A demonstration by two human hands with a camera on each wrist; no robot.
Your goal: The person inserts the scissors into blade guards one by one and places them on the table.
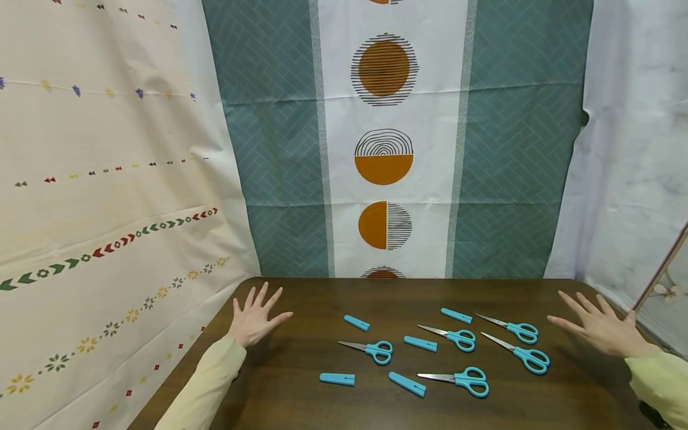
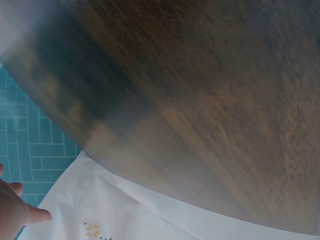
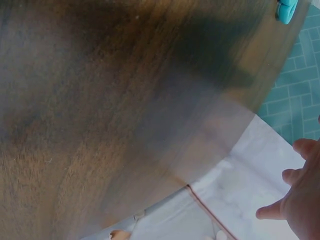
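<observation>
Across the bench (image 1: 290, 412), head view: five scissors (image 1: 461, 378) and five caps (image 1: 337, 379) lie loose, centre to right. Left hand (image 1: 251, 322) and right hand (image 1: 607, 331) either side, fingers (image 1: 261, 295) splayed, holding nothing. Bare blades (image 1: 353, 345) point left: a careless left-hand reach could get pricked. Left wrist: thumb (image 2: 37, 215) stretched out (no scissors visible). Right wrist: fingers parted, blue handle (image 3: 286, 12) far side; a hasty sweep could scatter pairs.
</observation>
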